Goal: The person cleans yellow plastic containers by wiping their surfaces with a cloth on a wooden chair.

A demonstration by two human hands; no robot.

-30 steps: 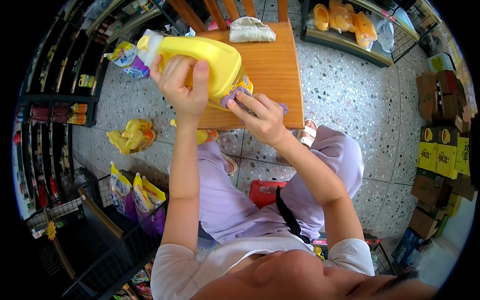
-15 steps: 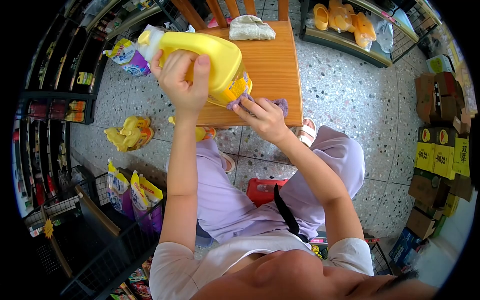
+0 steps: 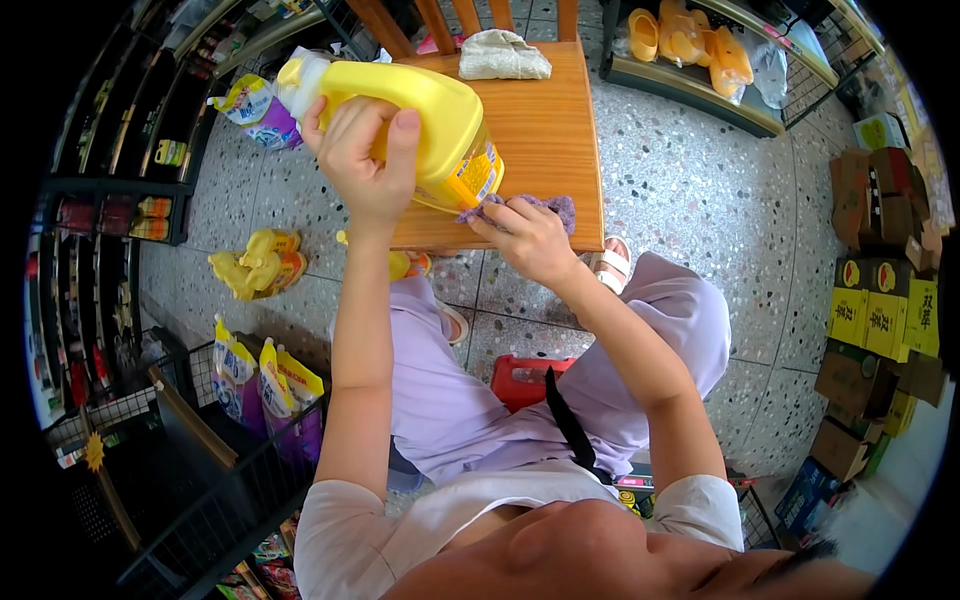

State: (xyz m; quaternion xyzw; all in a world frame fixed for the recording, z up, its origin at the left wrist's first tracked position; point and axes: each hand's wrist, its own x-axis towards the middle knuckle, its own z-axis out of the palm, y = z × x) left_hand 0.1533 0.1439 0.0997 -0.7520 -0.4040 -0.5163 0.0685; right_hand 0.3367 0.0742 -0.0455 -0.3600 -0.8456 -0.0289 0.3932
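Observation:
A large yellow jug (image 3: 440, 110) with a whitish cap and an orange label is tilted over a wooden chair seat (image 3: 555, 130), its cap toward the upper left. My left hand (image 3: 365, 165) is wrapped round its handle. Between the fingers of my right hand (image 3: 530, 235) is a purple cloth (image 3: 560, 210), bunched at the jug's lower end, over the seat's near edge. A folded whitish cloth (image 3: 503, 56) lies at the back of the seat.
Yellow bottles (image 3: 262, 265) and a purple-yellow bag (image 3: 258, 112) stand on the floor at left. Wire baskets and dark shelves (image 3: 120, 190) line the left. Cartons (image 3: 866, 310) are stacked at right. A red object (image 3: 520, 380) is below the chair.
My right hand and the purple cloth have slid slightly down from the jug's label toward its bottom edge, uncovering more of the label. The jug and my left hand have barely moved.

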